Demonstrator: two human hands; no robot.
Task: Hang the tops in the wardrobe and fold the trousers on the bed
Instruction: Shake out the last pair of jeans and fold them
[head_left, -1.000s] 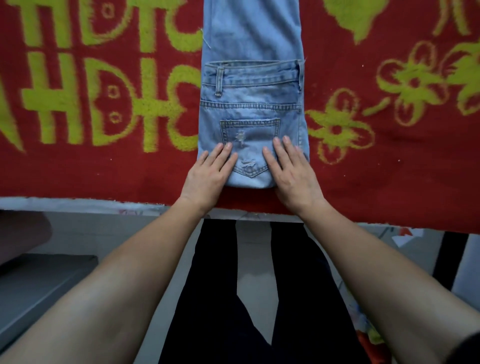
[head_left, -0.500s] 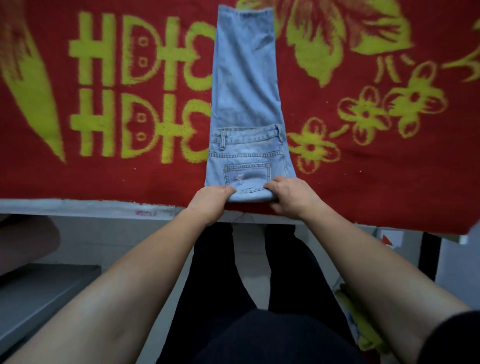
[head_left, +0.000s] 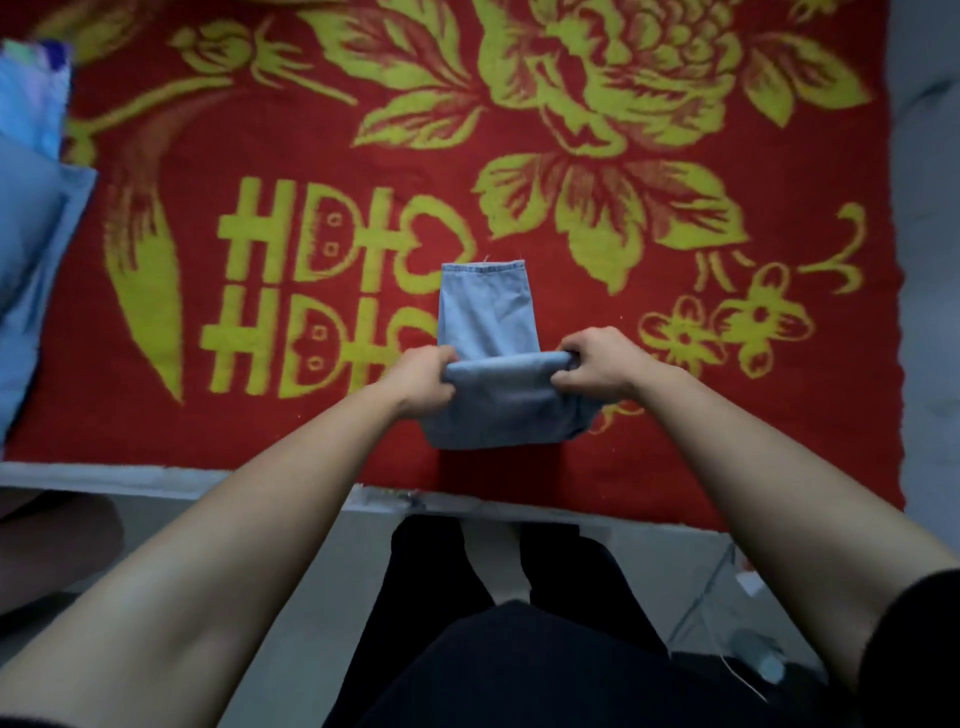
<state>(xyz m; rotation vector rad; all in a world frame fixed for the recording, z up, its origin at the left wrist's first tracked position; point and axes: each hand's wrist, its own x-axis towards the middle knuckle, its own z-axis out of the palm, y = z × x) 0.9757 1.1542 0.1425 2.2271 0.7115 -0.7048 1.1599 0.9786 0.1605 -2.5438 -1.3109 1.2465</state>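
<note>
What may be a pale blue pillow (head_left: 31, 218) lies at the left edge. On the red blanket (head_left: 727, 426), near the bed's front edge, the left hand (head_left: 423, 382) and right hand (head_left: 597, 366) each pinch an end of the light-blue jeans (head_left: 485, 312), mid-fold with one leg section left. No tops are visible. Half a second ago the back pocket faced up; now it is turned under.
</note>
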